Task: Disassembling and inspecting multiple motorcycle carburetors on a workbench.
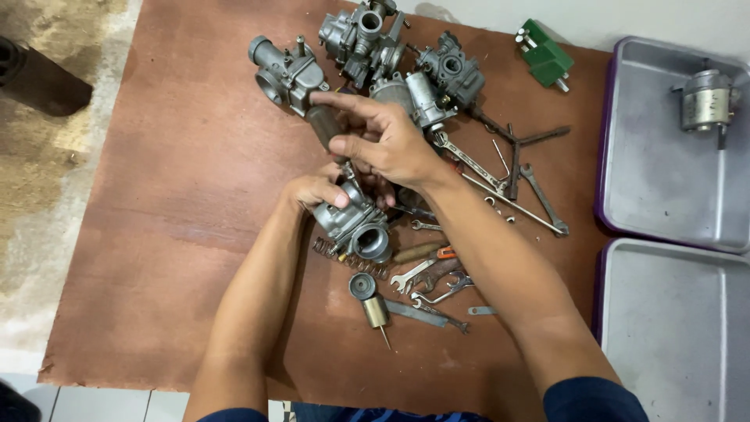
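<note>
The left hand (312, 190) is clasping a grey metal carburettor (355, 223) from above, fingers wrapped tight over its body, its round throat facing down toward the person. The right hand (387, 141) is closing around the dark handle of a screwdriver (324, 125), thumb and fingers pinching it firmly, while the shaft is running down into the top of the held carburettor.

Just below the grip, a coil spring (344, 258) is lying on the brown board (180, 234), and beside it a brass slide with a needle (373, 306) is resting near a heap of spanners (433, 281). To the right of the hands, more wrenches (516, 180) are lying crossed.

Beyond the grip, four more carburettors (367, 55) are sitting clustered at the board's far edge. Further right of them, a small green block-shaped part (547, 56) is lying at the corner. Well off to the right, two grey metal trays with purple rims (656, 187) are sitting side by side, the farther one holding a small silver cylindrical part (705, 98).
</note>
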